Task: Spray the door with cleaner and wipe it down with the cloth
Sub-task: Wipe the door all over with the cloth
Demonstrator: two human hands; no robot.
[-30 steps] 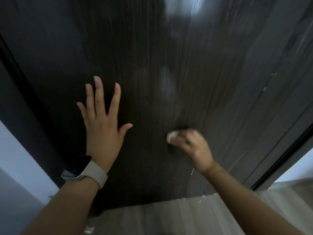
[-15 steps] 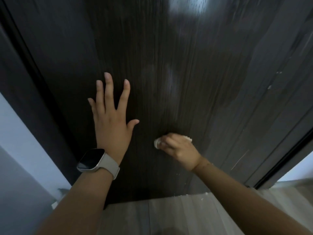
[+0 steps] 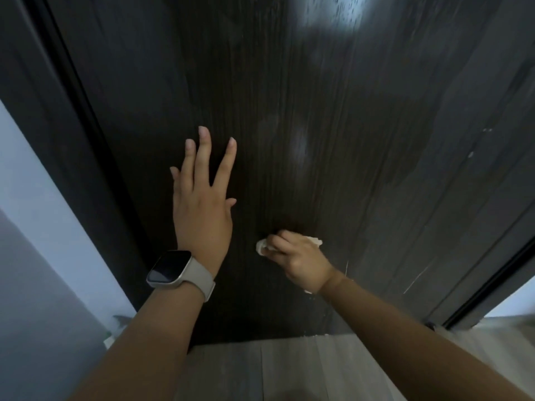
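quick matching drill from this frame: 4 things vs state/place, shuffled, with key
Things:
1. left hand
2. right hand
3. watch
4. door

States/places:
A. dark wood grain, glare near the top
B. flat on the door, fingers straight
C. on the left wrist, pale strap
D. gripping the white cloth against the door

Pairs: 1-B, 2-D, 3-C, 4-A

One door (image 3: 289, 140), one cloth (image 3: 262, 246), one watch (image 3: 170, 269), two hands (image 3: 202, 209)
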